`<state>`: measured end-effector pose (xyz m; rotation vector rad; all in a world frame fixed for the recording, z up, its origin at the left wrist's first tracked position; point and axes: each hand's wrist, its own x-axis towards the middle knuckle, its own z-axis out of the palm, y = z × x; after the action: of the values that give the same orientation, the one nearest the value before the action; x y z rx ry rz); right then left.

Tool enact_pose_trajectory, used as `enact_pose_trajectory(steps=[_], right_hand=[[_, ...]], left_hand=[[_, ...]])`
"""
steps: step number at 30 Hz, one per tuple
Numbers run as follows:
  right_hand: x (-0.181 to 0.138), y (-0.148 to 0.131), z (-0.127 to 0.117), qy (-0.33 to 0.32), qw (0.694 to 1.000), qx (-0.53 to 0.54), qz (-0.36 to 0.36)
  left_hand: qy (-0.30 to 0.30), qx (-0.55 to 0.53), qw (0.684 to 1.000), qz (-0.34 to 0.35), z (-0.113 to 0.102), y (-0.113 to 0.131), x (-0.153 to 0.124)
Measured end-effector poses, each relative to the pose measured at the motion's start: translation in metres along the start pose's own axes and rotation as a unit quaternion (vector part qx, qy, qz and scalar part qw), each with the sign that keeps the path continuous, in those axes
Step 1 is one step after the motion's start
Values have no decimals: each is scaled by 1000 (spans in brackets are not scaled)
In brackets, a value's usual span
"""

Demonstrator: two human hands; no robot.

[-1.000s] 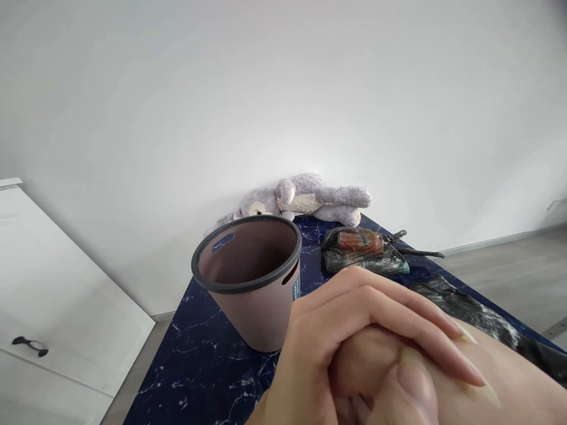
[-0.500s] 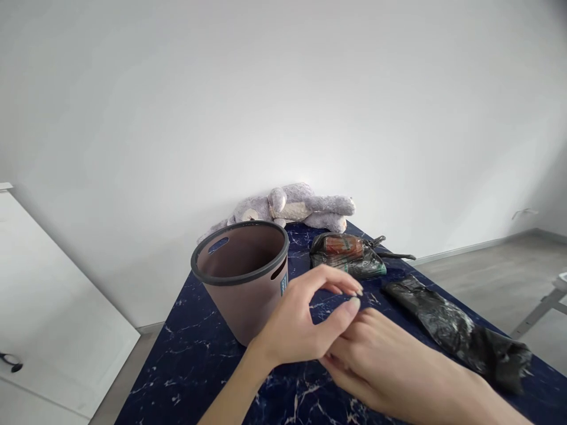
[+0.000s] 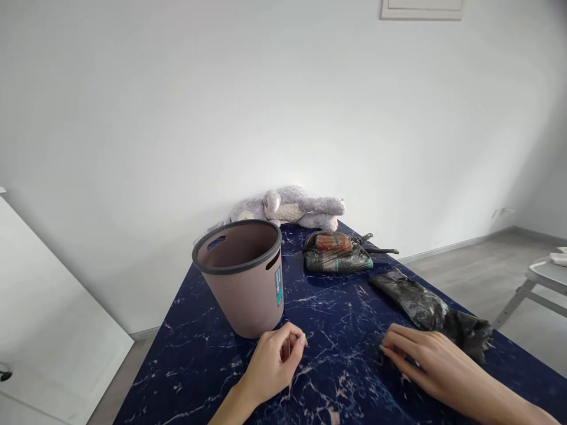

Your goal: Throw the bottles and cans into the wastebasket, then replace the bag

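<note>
My left hand (image 3: 273, 362) rests on the dark blue marbled table (image 3: 336, 307) just in front of a pinkish-brown bin (image 3: 241, 277) with a dark rim; its fingers are curled loosely with nothing in them. On the table to the right my right hand (image 3: 420, 360) lies flat with its fingers stretched out. Its fingertips are near the end of a crumpled black plastic bag (image 3: 427, 307), apart from it. Both hands hold nothing.
A tied black bag with cans or packets inside (image 3: 336, 252) lies behind the bin, and a grey plush toy (image 3: 290, 206) lies against the white wall at the table's far end. A white cabinet (image 3: 48, 319) stands at the left, a pale stool (image 3: 543, 274) at the right.
My hands were clasped together close to the camera; they have separated and dropped onto the table, left hand by the bin, right hand by the black bag. The view has pulled back.
</note>
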<state>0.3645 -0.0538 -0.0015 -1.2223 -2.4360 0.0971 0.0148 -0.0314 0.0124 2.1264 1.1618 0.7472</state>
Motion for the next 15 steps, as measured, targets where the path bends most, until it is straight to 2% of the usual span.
enact_pose_trajectory(steps=[4, 7, 12, 15], right_hand=[[-6, 17, -12, -10, 1000, -14, 17], [-14, 42, -18, -15, 998, -37, 41], [-35, 101, -11, 60, 991, -92, 81], [-50, 129, 4, 110, 971, -147, 156]], left_hand=[[-8, 29, 999, 15, 4, 1, -3], [-8, 54, 998, 30, 7, 0, -5], [3, 88, 995, 50, 8, -1, -6], [6, 105, 993, 62, 9, -1, -7]])
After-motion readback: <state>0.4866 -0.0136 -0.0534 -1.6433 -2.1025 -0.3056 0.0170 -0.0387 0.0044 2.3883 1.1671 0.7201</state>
